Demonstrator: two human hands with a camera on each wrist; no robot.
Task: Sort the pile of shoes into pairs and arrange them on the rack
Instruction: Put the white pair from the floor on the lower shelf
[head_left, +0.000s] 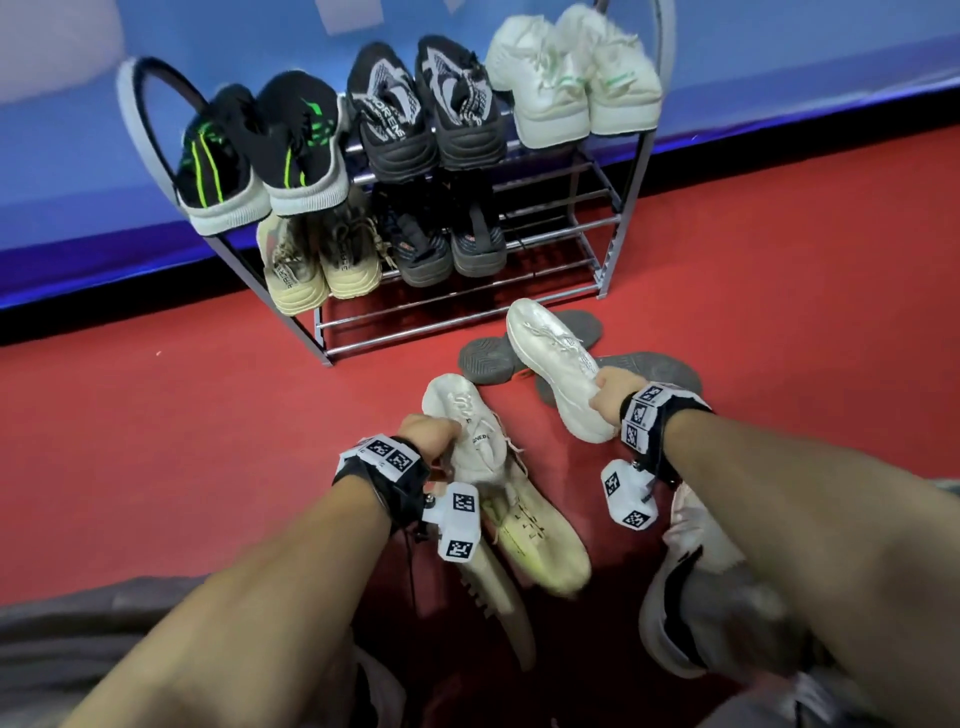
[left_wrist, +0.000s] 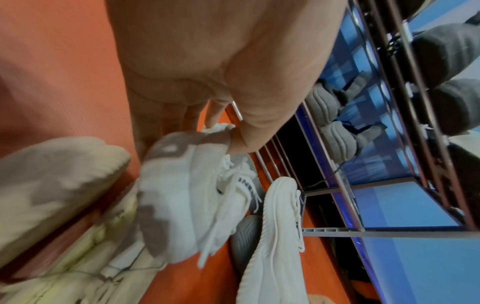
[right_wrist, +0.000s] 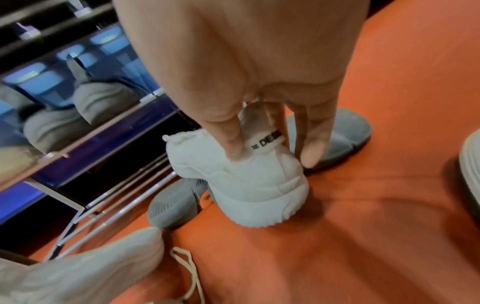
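Two matching white knit shoes lie on the red floor in front of the shoe rack (head_left: 457, 323). My left hand (head_left: 431, 428) grips the nearer white shoe (head_left: 462, 415) at its collar; in the left wrist view the thumb and fingers pinch that shoe (left_wrist: 182, 195). My right hand (head_left: 605, 392) holds the farther white shoe (head_left: 550, 353) by its heel. In the right wrist view its fingers (right_wrist: 233, 139) pinch the heel tab of this shoe (right_wrist: 246, 185), whose sole rests on the floor.
The rack's top shelf holds three pairs, and the middle shelf a beige pair (head_left: 322, 260) and a dark pair (head_left: 447, 244). Grey shoes (head_left: 485, 359) lie soles-up behind the white ones. Yellowish shoes (head_left: 540, 540) and a white-and-black shoe (head_left: 685, 597) lie near me.
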